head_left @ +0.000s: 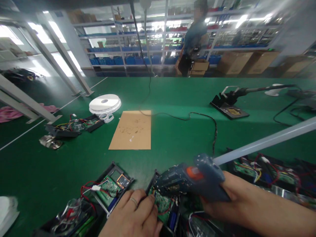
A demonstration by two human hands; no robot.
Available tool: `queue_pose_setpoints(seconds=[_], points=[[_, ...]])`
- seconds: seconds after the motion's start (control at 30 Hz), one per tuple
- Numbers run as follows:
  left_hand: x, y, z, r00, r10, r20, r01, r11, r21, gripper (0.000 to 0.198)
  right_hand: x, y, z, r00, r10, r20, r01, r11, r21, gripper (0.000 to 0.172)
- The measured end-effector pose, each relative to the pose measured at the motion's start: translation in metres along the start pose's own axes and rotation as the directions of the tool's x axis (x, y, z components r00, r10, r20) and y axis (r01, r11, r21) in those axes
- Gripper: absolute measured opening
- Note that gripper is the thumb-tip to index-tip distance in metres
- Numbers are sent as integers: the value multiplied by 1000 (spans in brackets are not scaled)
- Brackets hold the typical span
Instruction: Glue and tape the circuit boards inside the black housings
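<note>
My right hand [217, 200] is wrapped round the handle of a dark blue hot glue gun [182, 177] with an orange patch. A long whitish glue stick [266, 140] sticks out of its rear. The gun's nozzle end sits over a black housing with a green circuit board [163, 202] and a blue cylinder inside. My left hand [134, 214], a ring on one finger, grips the left edge of that housing; its fingertips are partly hidden. Left of it lies another opened black housing [108, 191] with a circuit board, red wires and a white connector.
Further opened housings with wires lie at right [269, 171] and far left [76, 126]. A cardboard sheet [134, 130], white reels [105, 102] and a soldering iron stand [229, 107] are on the green table. A black cable [177, 117] crosses it. A person [195, 39] stands beyond, near shelves.
</note>
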State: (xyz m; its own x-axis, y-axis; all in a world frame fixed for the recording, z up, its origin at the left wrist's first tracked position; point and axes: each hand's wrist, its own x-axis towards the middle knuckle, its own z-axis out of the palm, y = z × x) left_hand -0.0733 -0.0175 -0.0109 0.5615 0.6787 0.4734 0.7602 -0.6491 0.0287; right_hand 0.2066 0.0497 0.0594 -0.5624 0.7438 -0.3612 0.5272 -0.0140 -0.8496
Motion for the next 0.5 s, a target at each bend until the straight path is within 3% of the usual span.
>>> queue_pose_setpoints(seconds=[0.07, 0.17, 0.5], points=[[1, 0, -2, 999, 13, 38, -14, 1000, 3, 45, 1, -1, 1, 999, 4, 36, -4, 1000, -2, 49], [1, 0, -3, 1000, -16, 10, 17, 1000, -15, 44, 1, -4, 1, 998, 28, 62, -27, 1000, -9, 52], [-3, 2, 2, 999, -37, -11, 36, 999, -38, 37, -5, -4, -1, 997, 75, 34, -74, 997, -26, 46]])
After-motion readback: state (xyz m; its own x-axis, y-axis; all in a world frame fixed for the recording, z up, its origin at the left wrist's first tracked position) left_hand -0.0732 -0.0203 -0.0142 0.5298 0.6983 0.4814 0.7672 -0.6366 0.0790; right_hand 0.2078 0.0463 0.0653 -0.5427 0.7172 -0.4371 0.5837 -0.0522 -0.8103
